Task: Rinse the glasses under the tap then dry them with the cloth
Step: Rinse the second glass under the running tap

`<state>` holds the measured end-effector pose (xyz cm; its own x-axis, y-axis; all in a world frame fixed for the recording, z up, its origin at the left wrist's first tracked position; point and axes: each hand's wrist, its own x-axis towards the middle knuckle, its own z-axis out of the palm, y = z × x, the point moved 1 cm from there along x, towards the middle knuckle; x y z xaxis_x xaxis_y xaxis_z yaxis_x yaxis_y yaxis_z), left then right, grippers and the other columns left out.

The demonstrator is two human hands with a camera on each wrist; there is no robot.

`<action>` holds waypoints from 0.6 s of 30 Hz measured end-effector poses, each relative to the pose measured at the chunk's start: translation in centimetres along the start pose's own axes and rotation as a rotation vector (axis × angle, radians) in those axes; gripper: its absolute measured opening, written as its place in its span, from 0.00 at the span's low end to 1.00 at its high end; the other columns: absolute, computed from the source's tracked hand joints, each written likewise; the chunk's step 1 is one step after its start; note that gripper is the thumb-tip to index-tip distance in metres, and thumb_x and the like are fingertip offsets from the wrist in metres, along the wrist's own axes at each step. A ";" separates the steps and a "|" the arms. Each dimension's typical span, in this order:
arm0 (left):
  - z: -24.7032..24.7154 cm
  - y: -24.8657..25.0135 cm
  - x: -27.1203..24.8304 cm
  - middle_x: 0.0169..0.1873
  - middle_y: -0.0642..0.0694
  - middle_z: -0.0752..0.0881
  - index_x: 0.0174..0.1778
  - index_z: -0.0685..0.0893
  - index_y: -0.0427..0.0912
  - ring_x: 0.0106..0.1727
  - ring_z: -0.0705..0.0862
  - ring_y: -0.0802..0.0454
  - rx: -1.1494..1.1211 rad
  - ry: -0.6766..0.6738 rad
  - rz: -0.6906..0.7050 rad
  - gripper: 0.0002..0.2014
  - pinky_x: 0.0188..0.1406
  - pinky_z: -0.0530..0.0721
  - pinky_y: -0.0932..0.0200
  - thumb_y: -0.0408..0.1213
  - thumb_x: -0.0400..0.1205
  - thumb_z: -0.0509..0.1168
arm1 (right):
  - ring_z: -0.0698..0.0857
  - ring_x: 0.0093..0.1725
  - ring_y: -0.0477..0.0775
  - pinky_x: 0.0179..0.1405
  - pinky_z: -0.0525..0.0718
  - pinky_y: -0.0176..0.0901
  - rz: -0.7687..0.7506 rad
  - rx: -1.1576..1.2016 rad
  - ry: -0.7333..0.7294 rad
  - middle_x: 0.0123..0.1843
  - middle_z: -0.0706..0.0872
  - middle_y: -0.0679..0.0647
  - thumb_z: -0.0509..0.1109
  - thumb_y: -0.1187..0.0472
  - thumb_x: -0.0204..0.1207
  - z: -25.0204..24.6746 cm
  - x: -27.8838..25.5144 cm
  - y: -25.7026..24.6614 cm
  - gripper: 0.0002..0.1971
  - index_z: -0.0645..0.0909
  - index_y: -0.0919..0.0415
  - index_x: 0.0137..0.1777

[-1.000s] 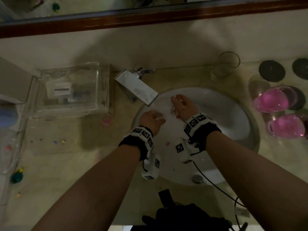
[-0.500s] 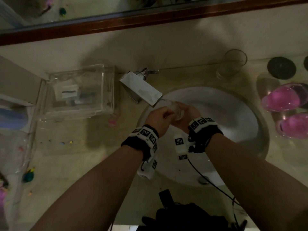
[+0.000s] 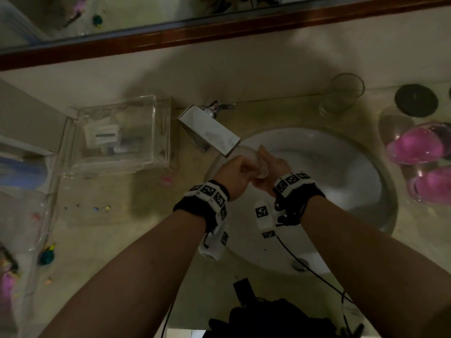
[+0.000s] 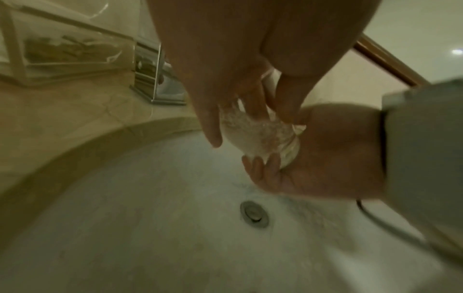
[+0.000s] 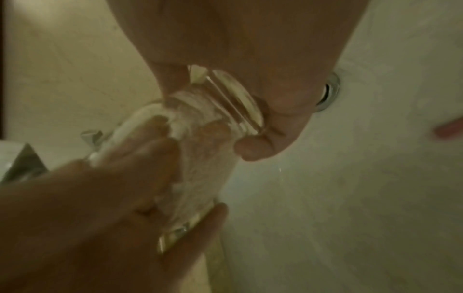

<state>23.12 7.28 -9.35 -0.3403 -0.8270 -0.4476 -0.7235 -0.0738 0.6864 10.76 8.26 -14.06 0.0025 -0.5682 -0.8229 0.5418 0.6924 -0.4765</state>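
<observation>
A clear glass [image 3: 255, 162] lies tilted just under the spout of the chrome tap [image 3: 210, 132], over the white sink [image 3: 341, 172]. My right hand [image 3: 267, 164] grips its thick base [image 5: 233, 103], thumb below. My left hand [image 3: 240, 168] reaches in from the left. In the right wrist view its fingers [image 5: 155, 150] show through the wall, inside the glass [image 5: 200, 154], with the thumb outside near the rim. White froth or water coats the glass [image 4: 260, 132]. A second empty glass [image 3: 341, 98] stands on the counter at the back right.
A clear plastic box [image 3: 117, 135] sits left of the tap. Pink-filled glassware [image 3: 415, 147] and dark round coasters [image 3: 416, 100] crowd the right counter. The drain [image 4: 254, 214] lies below the hands. A dark bundle [image 3: 263, 318] sits at the near edge.
The hands were apart lower in the basin. They have come together and risen to the spout, and the left hand's fingers have gone into the glass.
</observation>
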 end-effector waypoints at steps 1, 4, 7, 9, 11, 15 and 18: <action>0.0 0.1 0.0 0.48 0.48 0.83 0.58 0.82 0.36 0.47 0.81 0.54 0.004 0.000 0.000 0.12 0.35 0.72 0.77 0.39 0.83 0.68 | 0.84 0.59 0.61 0.51 0.86 0.41 -0.022 -0.021 -0.004 0.61 0.85 0.64 0.57 0.53 0.86 0.2 -0.3 0.1 0.16 0.79 0.65 0.58; 0.0 0.5 0.0 0.50 0.43 0.88 0.54 0.85 0.38 0.50 0.85 0.48 0.006 0.040 0.007 0.08 0.44 0.78 0.66 0.37 0.81 0.70 | 0.84 0.51 0.61 0.51 0.84 0.50 0.021 0.121 -0.062 0.50 0.85 0.64 0.60 0.54 0.83 0.6 -1.2 0.1 0.19 0.77 0.69 0.63; 0.0 0.6 -0.2 0.46 0.45 0.88 0.47 0.86 0.38 0.45 0.83 0.52 0.001 0.096 0.027 0.06 0.44 0.77 0.63 0.37 0.80 0.70 | 0.79 0.67 0.68 0.48 0.86 0.45 -0.035 0.108 -0.041 0.67 0.80 0.68 0.69 0.55 0.78 0.6 -0.9 0.0 0.26 0.72 0.70 0.72; -0.1 0.8 -0.2 0.47 0.45 0.88 0.49 0.86 0.37 0.46 0.82 0.54 -0.023 0.036 0.052 0.07 0.48 0.79 0.62 0.37 0.81 0.69 | 0.79 0.66 0.64 0.55 0.82 0.49 -0.006 0.147 -0.082 0.62 0.81 0.65 0.55 0.54 0.86 0.2 -1.1 -0.2 0.22 0.72 0.70 0.70; -0.2 1.1 -0.3 0.51 0.45 0.88 0.55 0.87 0.36 0.50 0.82 0.55 0.005 -0.066 0.075 0.09 0.52 0.78 0.65 0.34 0.83 0.66 | 0.82 0.57 0.60 0.64 0.76 0.53 0.017 0.149 -0.053 0.54 0.83 0.62 0.53 0.49 0.86 -0.2 -0.6 0.3 0.22 0.76 0.66 0.63; -0.4 1.0 -0.1 0.50 0.41 0.89 0.51 0.90 0.37 0.50 0.85 0.48 0.029 0.005 0.048 0.08 0.49 0.79 0.60 0.35 0.81 0.69 | 0.81 0.66 0.63 0.69 0.77 0.61 0.046 -0.090 -0.089 0.65 0.83 0.61 0.85 0.48 0.54 -1.0 2.3 1.7 0.28 0.81 0.43 0.55; 0.1 0.9 -0.3 0.51 0.41 0.89 0.51 0.88 0.38 0.53 0.85 0.46 -0.005 0.069 0.035 0.07 0.51 0.80 0.58 0.36 0.82 0.68 | 0.84 0.60 0.57 0.59 0.84 0.47 0.062 -0.028 -0.082 0.64 0.83 0.59 0.78 0.59 0.68 -0.8 0.5 0.8 0.24 0.80 0.53 0.64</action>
<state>22.50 7.53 -8.67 -0.3232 -0.8656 -0.3824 -0.7089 -0.0463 0.7038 10.50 8.87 -15.11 0.1052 -0.5576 -0.8234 0.5152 0.7388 -0.4345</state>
